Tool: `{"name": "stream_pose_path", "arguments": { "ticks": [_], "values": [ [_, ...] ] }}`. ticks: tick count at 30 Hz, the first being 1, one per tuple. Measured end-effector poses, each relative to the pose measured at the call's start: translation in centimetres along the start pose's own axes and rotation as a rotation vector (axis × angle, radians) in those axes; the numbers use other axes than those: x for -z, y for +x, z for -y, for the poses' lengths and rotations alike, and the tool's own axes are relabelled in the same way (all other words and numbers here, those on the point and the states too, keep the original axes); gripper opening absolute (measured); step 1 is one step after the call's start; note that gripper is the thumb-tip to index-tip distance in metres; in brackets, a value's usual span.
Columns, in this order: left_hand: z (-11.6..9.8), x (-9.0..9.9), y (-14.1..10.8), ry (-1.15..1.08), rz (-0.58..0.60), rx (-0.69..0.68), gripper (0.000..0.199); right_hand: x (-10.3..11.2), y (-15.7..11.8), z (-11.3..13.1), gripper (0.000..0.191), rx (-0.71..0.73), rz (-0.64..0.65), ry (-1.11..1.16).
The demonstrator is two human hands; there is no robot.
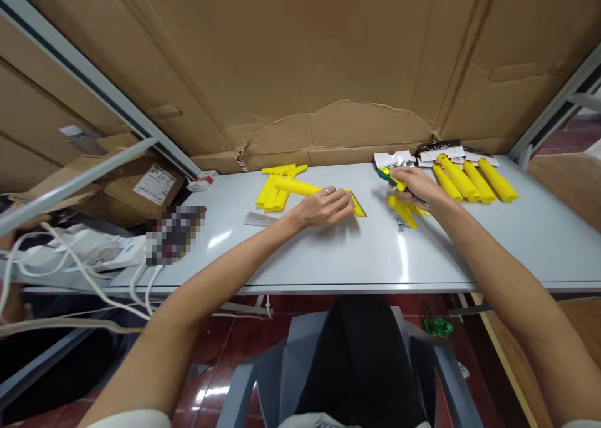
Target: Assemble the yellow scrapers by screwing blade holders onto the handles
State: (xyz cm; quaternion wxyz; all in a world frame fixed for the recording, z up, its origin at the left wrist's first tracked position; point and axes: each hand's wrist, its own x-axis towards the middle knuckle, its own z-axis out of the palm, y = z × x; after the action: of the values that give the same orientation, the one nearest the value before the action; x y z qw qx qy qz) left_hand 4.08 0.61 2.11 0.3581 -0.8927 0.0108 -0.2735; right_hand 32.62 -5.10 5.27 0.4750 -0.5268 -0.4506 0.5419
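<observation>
My left hand point(327, 208) is closed over a yellow tube point(297, 187) that lies slantwise above the table point(300, 259). Beyond my fingers, a slanted yellow end with a dark edge sticks out on the right. In my right hand point(416, 185) is a green and yellow utility knife point(387, 177), held apart from the tube. Whether its blade is out I cannot tell. Below this hand lie small yellow offcuts point(402, 213). Several other yellow tubes point(267, 193) are piled left of my left hand, with a metal ruler point(259, 219) in front of them.
At the right, several yellow sleeves point(498, 181) lie by flat packages point(440, 152). Cardboard point(328, 59) walls off the back. A carton point(153, 181), white cables point(89, 278) and a blurred-out object point(176, 234) are on the left. A grey chair point(300, 353) stands at the front edge.
</observation>
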Motion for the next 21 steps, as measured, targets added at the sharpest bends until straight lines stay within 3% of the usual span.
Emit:
{"name": "stream_pose_path", "arguments": {
  "ticks": [3, 6, 15, 21],
  "values": [
    [-1.3, 1.4, -0.1, 0.021, -0.042, -0.103, 0.016, -0.9, -0.8, 0.3, 0.024, 0.023, 0.041, 0.114],
    [-2.2, 1.5, 0.0, 0.034, -0.093, -0.141, 0.013, -1.8, -1.3, 0.2, 0.02, 0.057, 0.037, 0.171],
    [-2.5, -0.1, -1.0, -0.092, -0.251, 0.002, 0.017, -2.7, -1.8, -0.6, 0.05, 0.169, -0.11, 0.116],
    [-2.8, 0.2, -1.1, -0.1, -0.171, 0.007, 0.017, -4.5, -2.5, -1.1, 0.042, 0.351, -0.051, 0.118]
  ]
}}
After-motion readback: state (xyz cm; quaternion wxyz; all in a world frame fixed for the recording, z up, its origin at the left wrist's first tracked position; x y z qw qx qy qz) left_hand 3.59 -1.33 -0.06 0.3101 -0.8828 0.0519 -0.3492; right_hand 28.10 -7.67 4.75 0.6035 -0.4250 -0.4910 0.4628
